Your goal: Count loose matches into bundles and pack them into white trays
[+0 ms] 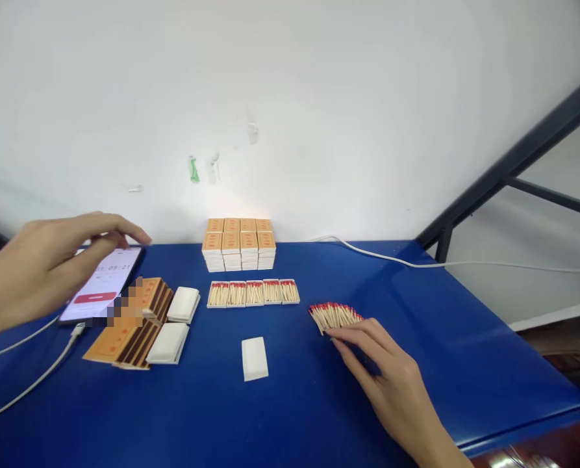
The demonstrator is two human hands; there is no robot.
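Locate the loose pile of slim, pale wooden matches with red heads (335,314) on the blue tabletop (197,416), right of the filled trays. Expect light, stiff sticks that roll easily and may snap; take hold by the bare wooden ends, clear of the heads. Your right hand (390,367) has thumb and forefinger together at the pile's near edge; whether they pinch a match cannot be told. Your left hand (50,260), fingers loosely spread, hovers over one dark-edged phone (107,281).

Count: five open white trays of matches (254,293); eight orange tops on the stacked matchboxes (239,242); one lone white cardboard rectangle (254,359); two white cardboard stacks (183,304). Overlap prevents counting the loose matches.
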